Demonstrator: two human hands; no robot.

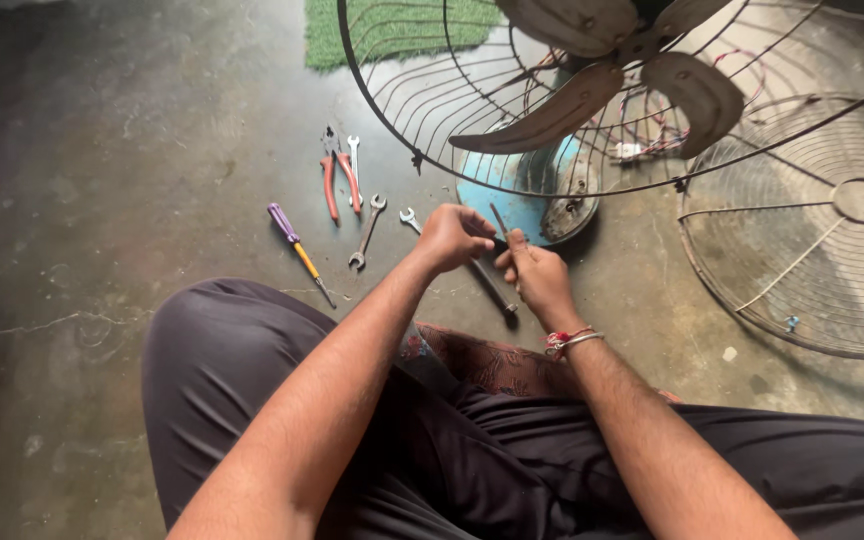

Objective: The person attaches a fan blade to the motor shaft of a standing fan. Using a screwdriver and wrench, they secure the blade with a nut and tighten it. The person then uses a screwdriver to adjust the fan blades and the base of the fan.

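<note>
My left hand (452, 238) and my right hand (540, 277) meet low in front of me over the concrete floor. Both pinch a thin dark tool (498, 222) whose tip sticks up between them, near the fan's blue round base (512, 195). A long dark wrench (492, 285) lies on the floor just under my hands. The pedestal fan (592, 90) stands before me with its rear wire guard and grey blades (572, 105) bare. A red thread and a bangle circle my right wrist.
On the floor left of my hands lie orange-handled pliers (337, 180), two small spanners (365, 232), and a purple-and-yellow screwdriver (297, 250). The detached front fan grille (822, 230) lies at right. A green mat (392, 30) is at the top. Loose wires (652, 140) hang behind the guard.
</note>
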